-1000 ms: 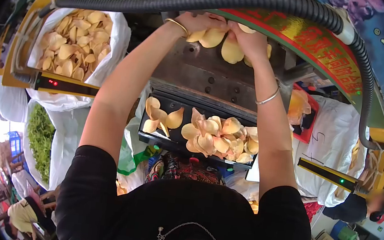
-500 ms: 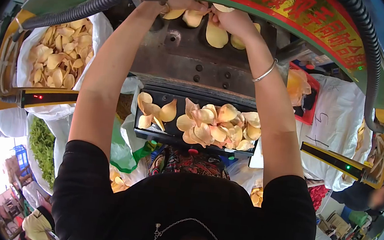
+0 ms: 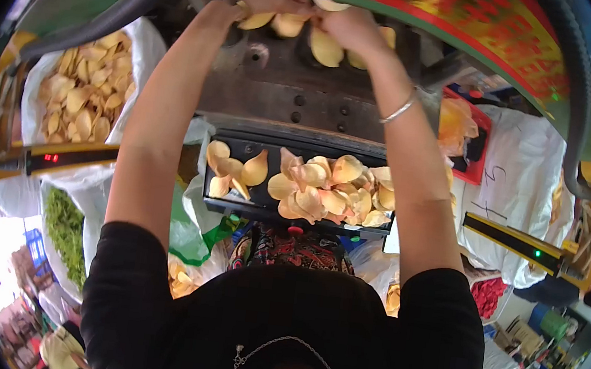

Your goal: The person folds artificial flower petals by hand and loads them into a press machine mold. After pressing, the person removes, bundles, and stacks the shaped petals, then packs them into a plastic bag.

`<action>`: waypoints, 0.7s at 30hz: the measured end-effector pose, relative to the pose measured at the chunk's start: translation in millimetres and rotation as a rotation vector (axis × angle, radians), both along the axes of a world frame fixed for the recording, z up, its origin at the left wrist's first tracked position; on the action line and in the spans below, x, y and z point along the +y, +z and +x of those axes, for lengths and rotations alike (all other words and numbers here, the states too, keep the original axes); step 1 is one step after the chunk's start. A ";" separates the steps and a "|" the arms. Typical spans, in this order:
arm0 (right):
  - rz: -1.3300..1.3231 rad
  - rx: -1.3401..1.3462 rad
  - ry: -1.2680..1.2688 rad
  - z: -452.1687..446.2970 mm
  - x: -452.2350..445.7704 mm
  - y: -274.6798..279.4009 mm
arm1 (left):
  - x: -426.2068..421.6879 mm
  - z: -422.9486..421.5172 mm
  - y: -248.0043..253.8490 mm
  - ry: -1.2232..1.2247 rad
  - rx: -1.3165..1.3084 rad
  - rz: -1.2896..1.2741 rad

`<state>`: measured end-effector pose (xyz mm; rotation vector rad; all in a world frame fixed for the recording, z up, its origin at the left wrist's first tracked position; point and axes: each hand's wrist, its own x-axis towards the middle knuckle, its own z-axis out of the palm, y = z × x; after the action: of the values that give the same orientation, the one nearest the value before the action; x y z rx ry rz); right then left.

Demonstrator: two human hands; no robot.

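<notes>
Several yellowish petal-shaped pieces [image 3: 325, 48] lie in a row on a dark metal plate [image 3: 276, 98] under the machine's green cover. My left hand [image 3: 276, 4] reaches over the left petals, its fingers pressed together and pointing right; what they hold is hidden. My right hand [image 3: 350, 27] is closed, with its fingertips meeting the left ones at the top of a petal. Another petal [image 3: 330, 5] shows just beyond the right hand. The cover and motion blur hide part of the fingers. Nearer me, a black tray [image 3: 258, 206] holds a pile of loose petals [image 3: 335, 189].
Low over the hands curves the green cover with a red lettered band [image 3: 474, 23]. Yellow sensor bars stand on the left [image 3: 72, 158] and right [image 3: 515, 242]. A white sack of petals [image 3: 146, 58] is at left, a red crate [image 3: 483, 169] at right.
The view has shifted slightly, blurring the top. Both hands stay over the same row of petals, close together. The red light on the left sensor bar looks different.
</notes>
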<state>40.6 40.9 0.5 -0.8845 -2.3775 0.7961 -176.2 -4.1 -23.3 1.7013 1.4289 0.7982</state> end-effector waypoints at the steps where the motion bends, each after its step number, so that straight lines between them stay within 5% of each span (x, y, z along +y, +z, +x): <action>1: 0.211 -0.034 -0.070 3.7 -2.9 3.1 | 16.1 9.0 1.0 -0.042 0.000 0.018; 5: 0.370 0.247 -0.086 22.6 -17.4 -6.3 | -17.7 35.2 22.2 0.244 0.009 0.473; 9: 0.139 0.069 0.050 42.9 -36.2 -21.2 | -42.2 28.7 -8.6 0.355 0.131 0.257; 13: 0.073 -0.091 0.036 44.0 -50.2 -12.6 | -54.1 52.3 12.3 0.465 0.122 0.173; 17: 0.453 -0.083 0.091 49.3 -52.9 -28.6 | -54.6 86.1 42.7 0.483 0.430 0.144; 21: 0.489 0.336 0.032 101.7 -79.3 -12.3 | -64.3 115.8 53.6 0.466 0.765 -0.119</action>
<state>142.4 -38.4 -11.9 -0.4697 -2.1451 0.3124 -60.4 -68.4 30.3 1.6737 2.3969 0.2610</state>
